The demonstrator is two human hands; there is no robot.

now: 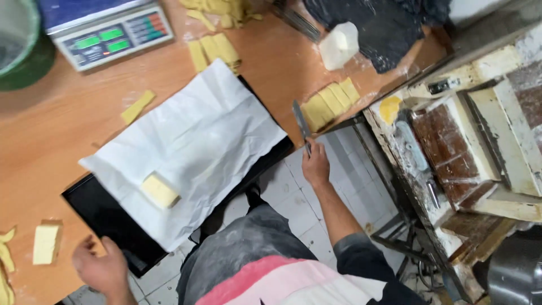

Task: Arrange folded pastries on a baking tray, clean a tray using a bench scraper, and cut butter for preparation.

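Dough cutting and traying is the step in hand, judged from the layout. The right hand (315, 165) is closed around the handle of a knife (302, 123), held just off the near edge of the surface (68, 113), blade pointing toward a row of cut strips (330, 101) at the near right corner. The left hand (100, 265) is spread wide and holds nothing; it rests at the near left corner of a black tray (107, 217), which overhangs the near edge.

- Tray: lined with crumpled white paper (197, 135).
- One yellow dough block (160, 190) lies on the paper, toward its near left part.
- A second block (46, 242) sits on the surface just left of the tray, near the left hand.
- More strips (213, 51) lie beyond the paper, toward the far edge; a single strip (138, 106) lies left of the paper.
- A digital scale (110, 35) and a green bowl (20, 45) stand at the far left corner.
- A white plastic container (340, 45) stands beyond the strips at the right corner.

The next move likely calls for steadying the tray with the left hand and bringing the knife down clear of the fingers.
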